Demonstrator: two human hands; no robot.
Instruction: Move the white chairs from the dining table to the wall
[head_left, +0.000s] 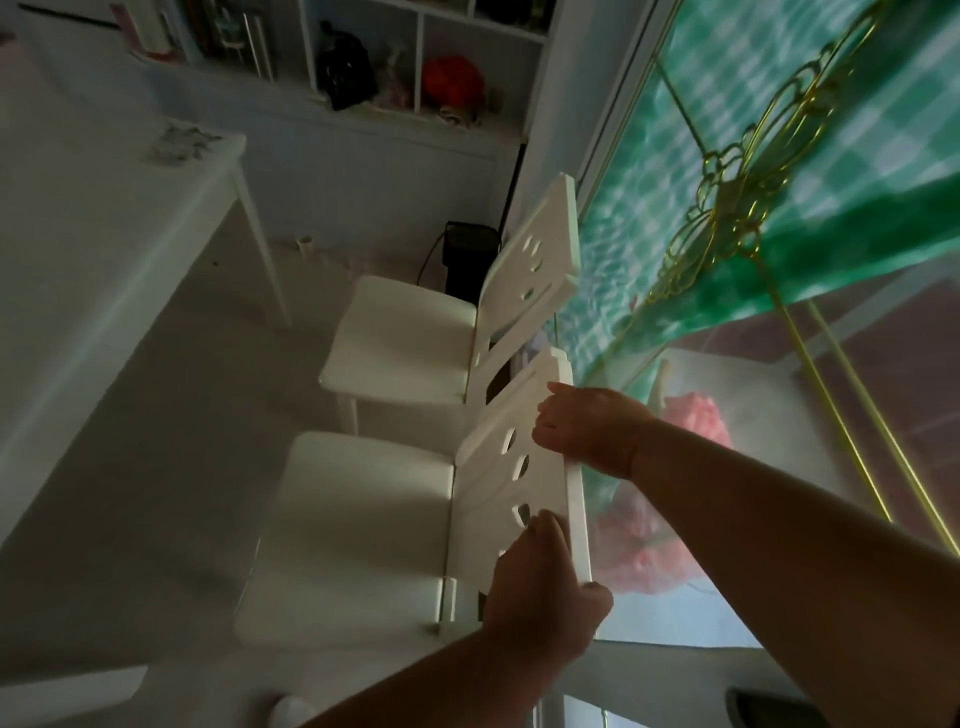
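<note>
Both hands on the near chair's backrest, parking it beside the first chair at the window side.

L to R: white table at 9 o'clock; near white chair at centre, far white chair at 12, w/ backs to the glass. Your left hand is clamped on the backrest's lower edge, right hand wrapped on its top. Keep both grips firm, set legs down level, line seats up.

White chairs and table — green-and-white checked curtain, gold scrollwork, pink bundle.
</note>
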